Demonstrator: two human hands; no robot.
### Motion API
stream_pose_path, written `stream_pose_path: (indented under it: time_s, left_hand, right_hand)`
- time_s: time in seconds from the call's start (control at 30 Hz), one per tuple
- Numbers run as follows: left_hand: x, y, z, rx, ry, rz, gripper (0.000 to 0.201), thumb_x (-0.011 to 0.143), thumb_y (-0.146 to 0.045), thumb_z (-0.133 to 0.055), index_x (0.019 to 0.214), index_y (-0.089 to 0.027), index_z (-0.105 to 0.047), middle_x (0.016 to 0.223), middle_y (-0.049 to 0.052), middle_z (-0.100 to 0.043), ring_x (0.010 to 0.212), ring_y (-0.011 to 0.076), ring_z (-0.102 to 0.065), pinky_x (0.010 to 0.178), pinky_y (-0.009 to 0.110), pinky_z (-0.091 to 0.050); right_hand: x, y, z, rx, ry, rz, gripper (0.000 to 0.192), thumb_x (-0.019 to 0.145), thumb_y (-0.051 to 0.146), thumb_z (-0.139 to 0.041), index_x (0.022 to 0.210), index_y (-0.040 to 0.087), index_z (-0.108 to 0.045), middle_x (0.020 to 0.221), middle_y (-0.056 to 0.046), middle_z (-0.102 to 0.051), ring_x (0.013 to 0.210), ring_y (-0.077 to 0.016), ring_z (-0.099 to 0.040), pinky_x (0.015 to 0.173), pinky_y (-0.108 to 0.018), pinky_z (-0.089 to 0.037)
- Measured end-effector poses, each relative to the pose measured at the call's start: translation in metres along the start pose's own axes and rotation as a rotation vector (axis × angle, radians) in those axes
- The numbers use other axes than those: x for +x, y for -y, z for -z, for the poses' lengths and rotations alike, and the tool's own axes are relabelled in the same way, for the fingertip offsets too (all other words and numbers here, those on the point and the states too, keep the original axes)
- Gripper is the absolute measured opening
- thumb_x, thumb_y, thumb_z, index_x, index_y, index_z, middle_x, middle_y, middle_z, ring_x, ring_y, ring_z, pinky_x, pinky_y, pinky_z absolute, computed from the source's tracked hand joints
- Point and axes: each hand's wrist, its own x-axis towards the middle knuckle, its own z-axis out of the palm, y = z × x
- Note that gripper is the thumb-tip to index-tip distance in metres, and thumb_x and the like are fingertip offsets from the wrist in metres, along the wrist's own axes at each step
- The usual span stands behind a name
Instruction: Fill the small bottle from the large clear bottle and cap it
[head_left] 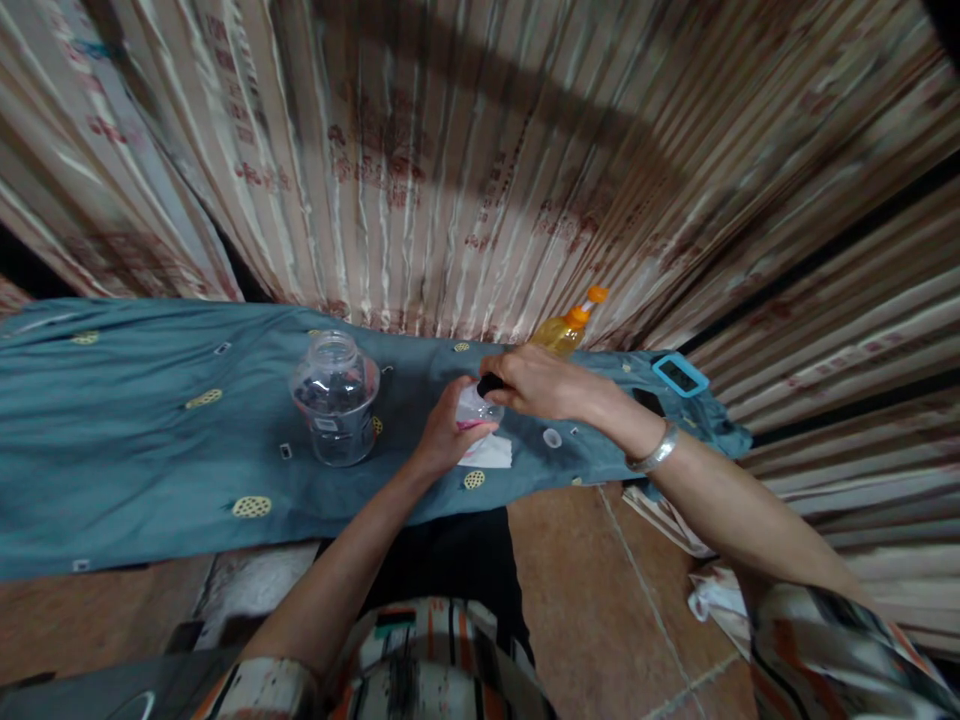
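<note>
Nearest to the camera is the person's striped top, and past it the brown floor tiles (600, 580) run up to a table with a blue cloth (135, 440) over it. On the near part of that cloth, the two hands meet at a small clear bottle (477, 410) with a pink band low down. The left hand (444, 437) is wrapped around the side of the small bottle and holds it up. The right hand (541, 385) comes over the top, and its fingers are pinched shut on the bottle's black cap (490, 383). The right wrist has a silver bangle (654, 452) on it. A little white paper (489, 454) lies flat on the cloth, right under the small bottle and just in front of it. To the left of the small bottle, close by but not touching it, stands a big clear jar (335, 398) with no lid on. Behind the small bottle, half hidden by the right hand, stands a yellow bottle (564, 330) with an orange top. To the right of the small bottle, well apart from it, a small black thing with a light blue edge (679, 374) lies on the cloth. Behind the table hangs a striped curtain (465, 150).
</note>
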Motion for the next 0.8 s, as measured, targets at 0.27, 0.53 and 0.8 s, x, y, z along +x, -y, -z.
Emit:
stream_pose_path:
  time_s: [0.27,0.53,0.8]
  left_hand:
    - [-0.0003,-0.0027,0.0005,-0.043,0.008,0.014,0.074,0.08,-0.037,-0.092,0.144,-0.023,-0.058,0.144,0.013,-0.074,0.13,0.0318,-0.075,0.115,0.049,-0.06]
    - [-0.0001,-0.005,0.0024,-0.018,-0.007,0.003,0.069,0.078,-0.035,-0.094,0.139,-0.023,-0.064,0.144,0.013,-0.074,0.135,0.0329,-0.073,0.119,0.051,-0.057]
    - [0.0008,-0.0016,0.0006,-0.007,0.002,0.007,0.075,0.079,-0.035,-0.093,0.144,-0.021,-0.058,0.147,0.015,-0.072,0.136,0.0328,-0.073,0.12,0.05,-0.057]
  right_hand:
    - [-0.0014,-0.0001,-0.0047,0.017,-0.02,0.012,0.039,0.106,0.025,-0.077,0.142,0.012,-0.072,0.117,-0.014,-0.085,0.111,-0.0276,-0.079,0.078,-0.03,-0.042]
    - [0.0028,-0.0007,-0.0106,0.004,-0.063,-0.025,0.038,0.112,0.036,-0.067,0.126,0.003,-0.079,0.107,-0.022,-0.083,0.103,-0.0322,-0.079,0.074,-0.035,-0.041]
    - [0.0046,-0.0001,-0.0105,-0.008,-0.041,-0.044,0.035,0.115,0.031,-0.062,0.113,0.003,-0.083,0.097,-0.022,-0.083,0.098,-0.0311,-0.079,0.071,-0.034,-0.037]
